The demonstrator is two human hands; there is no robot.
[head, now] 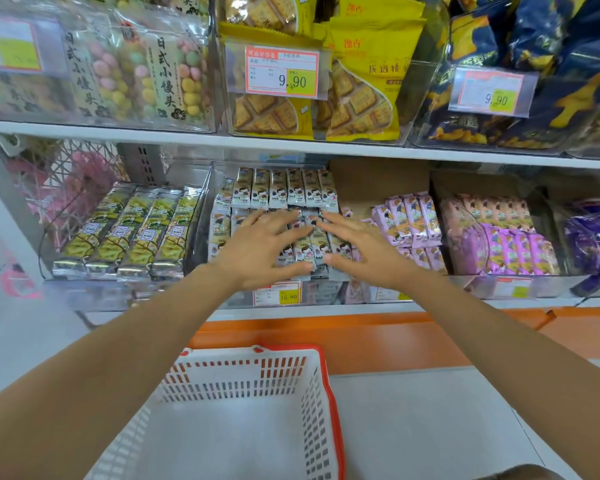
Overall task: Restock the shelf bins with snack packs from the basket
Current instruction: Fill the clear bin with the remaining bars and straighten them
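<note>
Basket (331,393) at 6 o'clock looking empty, so basically done restocking. Snack packs (284,188) stacked in the bin (326,292) at 12 o'clock. Left hand (257,251) and right hand (361,251) both flat, fingers spread, pressing on the packs, gripping nothing. Just neatening left, probably.

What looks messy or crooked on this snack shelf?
The left hand and right hand press flat on the grey snack packs. Just to their right, the lilac snack packs lean and lie tumbled, unlike the yellow-green packs sitting in straight rows at the left.
</note>
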